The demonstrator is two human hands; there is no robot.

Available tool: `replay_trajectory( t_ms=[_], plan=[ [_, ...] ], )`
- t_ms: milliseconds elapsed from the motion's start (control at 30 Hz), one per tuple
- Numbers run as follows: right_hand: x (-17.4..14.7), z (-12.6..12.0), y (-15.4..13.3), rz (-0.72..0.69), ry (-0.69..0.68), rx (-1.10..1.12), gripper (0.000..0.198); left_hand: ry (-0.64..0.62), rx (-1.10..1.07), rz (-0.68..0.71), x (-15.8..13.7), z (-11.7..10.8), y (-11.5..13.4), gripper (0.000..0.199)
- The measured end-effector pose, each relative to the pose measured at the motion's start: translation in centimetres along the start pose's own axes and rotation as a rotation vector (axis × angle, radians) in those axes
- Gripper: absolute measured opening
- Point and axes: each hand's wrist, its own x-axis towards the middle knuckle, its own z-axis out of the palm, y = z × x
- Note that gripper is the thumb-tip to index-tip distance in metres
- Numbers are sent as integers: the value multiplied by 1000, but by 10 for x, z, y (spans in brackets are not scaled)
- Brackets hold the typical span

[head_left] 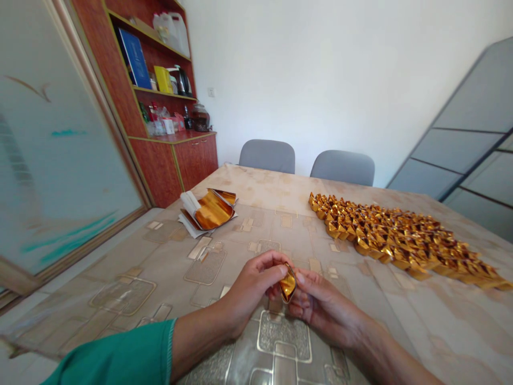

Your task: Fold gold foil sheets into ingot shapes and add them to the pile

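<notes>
Between my two hands, just above the table, is a small folded piece of gold foil paper [287,286], boat-like in shape and tilted on end. My left hand [258,283] pinches it from the left, thumb on its upper part. From the right, the fingers of my right hand [320,302] close on its other side; some of them are hidden. Many similar folded gold foil pieces [385,235] stand in packed rows on the right of the table. A stack of gold foil sheets [216,208] with white backs lies curled at the left.
A patterned cloth covers the table [256,235]. Two grey chairs [267,155] stand behind its far edge. A red wooden cabinet [196,155] with loaded shelves is at the back left, beside a frosted glass door [60,133].
</notes>
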Motion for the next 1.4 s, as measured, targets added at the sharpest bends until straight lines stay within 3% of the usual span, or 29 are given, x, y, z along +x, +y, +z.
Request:
replay_trajectory(
  t_ms=[233,500,633,800,1033,1200,1400],
  plan=[
    [1,-2,1,-36,12,17,26,-32,-90,-135,-4,3,2,31],
    [2,-1,1,-24,-29,11,27,-74,-218,-214,-5,0,1,26],
    [0,-2,-1,-51,4,52,22,-127,-393,-256,-1,-3,1,36],
    [0,-2,-2,-106,104,50,28,-124,-541,-282,4,-5,-2,37],
    [-4,10,-5,-186,170,-150,32,-80,-488,-177,4,-4,-7,37],
    [-3,12,-8,-237,137,-216,36,-104,-591,-180,4,-5,-5,31],
    [-3,3,-14,-444,241,-385,28,-150,-714,-233,5,-7,-7,36]
  ],
)
